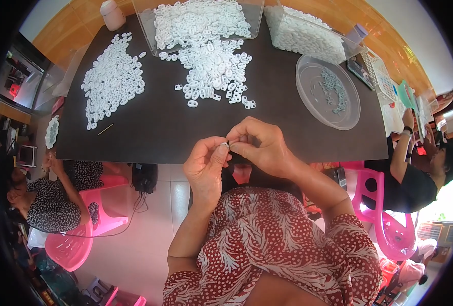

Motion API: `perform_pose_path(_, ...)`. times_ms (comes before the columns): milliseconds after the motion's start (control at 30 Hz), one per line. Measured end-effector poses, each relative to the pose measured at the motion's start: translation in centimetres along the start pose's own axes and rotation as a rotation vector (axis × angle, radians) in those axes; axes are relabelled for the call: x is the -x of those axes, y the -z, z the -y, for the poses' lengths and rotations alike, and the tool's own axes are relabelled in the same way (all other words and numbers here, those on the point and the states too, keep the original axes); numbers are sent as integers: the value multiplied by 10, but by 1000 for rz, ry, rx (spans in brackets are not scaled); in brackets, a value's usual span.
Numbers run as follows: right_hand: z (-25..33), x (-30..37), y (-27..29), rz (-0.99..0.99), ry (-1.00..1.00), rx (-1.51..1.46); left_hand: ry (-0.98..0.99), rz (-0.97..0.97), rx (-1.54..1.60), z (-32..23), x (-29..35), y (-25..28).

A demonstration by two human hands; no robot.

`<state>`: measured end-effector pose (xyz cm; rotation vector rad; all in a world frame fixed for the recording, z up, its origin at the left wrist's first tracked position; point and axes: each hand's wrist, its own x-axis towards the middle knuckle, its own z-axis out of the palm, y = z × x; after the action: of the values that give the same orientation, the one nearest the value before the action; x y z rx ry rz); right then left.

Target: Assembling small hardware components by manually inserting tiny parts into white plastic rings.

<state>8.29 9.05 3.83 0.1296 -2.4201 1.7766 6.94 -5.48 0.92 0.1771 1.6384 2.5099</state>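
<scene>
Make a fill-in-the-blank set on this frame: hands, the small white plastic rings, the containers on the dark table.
1. The left hand and right hand pinch one small white plastic ring ____ them.
2. The round clear plastic dish lies on the dark table's ____ side.
3. The two loose heaps of white plastic rings lie directly on the ____.
4. The stools are ____.

Missing words: between; right; table; pink

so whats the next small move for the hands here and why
Probably press the two small parts together. The left hand and right hand meet fingertip to fingertip over the table edge, pinching a tiny white piece between them; its exact state is too small to tell. Once joined, the clear dish at right, already holding finished-looking pieces, seems the place for it.
</scene>
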Motion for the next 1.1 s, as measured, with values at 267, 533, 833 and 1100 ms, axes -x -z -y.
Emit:
perform_pose_path(267, 2, 1, -6, -9, -58, -8, -92, -17, -144, 10, 3, 2)
perform_pose_path(533, -8, 1, -10, -54, 48, -26, -59, -51, -52, 2, 3, 1)
perform_pose_path(833, -5, 3, -13, -40, -24, -46, -285, -47, -484, 7, 7, 8)
perform_pose_path(1100, -12, 6, -17, -55, -44, -91, -527, -82, -651, 15, 7, 3)
